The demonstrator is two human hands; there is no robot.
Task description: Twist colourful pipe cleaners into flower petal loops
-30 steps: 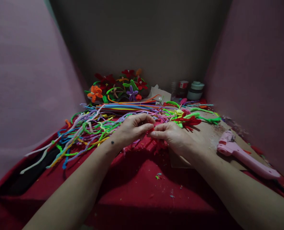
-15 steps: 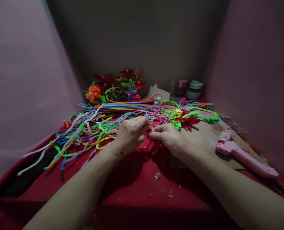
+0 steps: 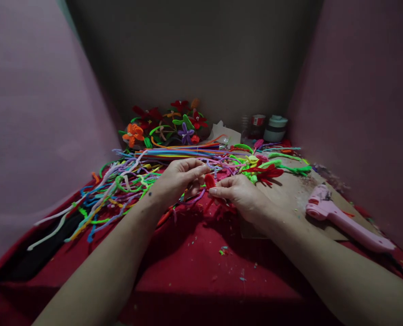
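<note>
My right hand [image 3: 242, 192] pinches a red pipe cleaner [image 3: 209, 181] bent into a small loop, just above the red cloth [image 3: 201, 262]. My left hand [image 3: 177, 177] is beside it with curled fingers, thumb and forefinger closed on a thin strand that I cannot make out. Both hands hover at the near edge of a tangled pile of coloured pipe cleaners [image 3: 127, 181]. A red and green pipe-cleaner flower [image 3: 267, 171] lies just right of my right hand.
A pink glue gun [image 3: 344, 219] lies on brown cardboard [image 3: 299, 194] at the right. Finished pipe-cleaner flowers [image 3: 167, 124] stand at the back, with jars [image 3: 271, 127] beside them. Pink walls close in left and right. Small scraps dot the cloth.
My hands have drawn slightly apart: the left moved left and up, and the red loop now shows between them in my right fingers.
</note>
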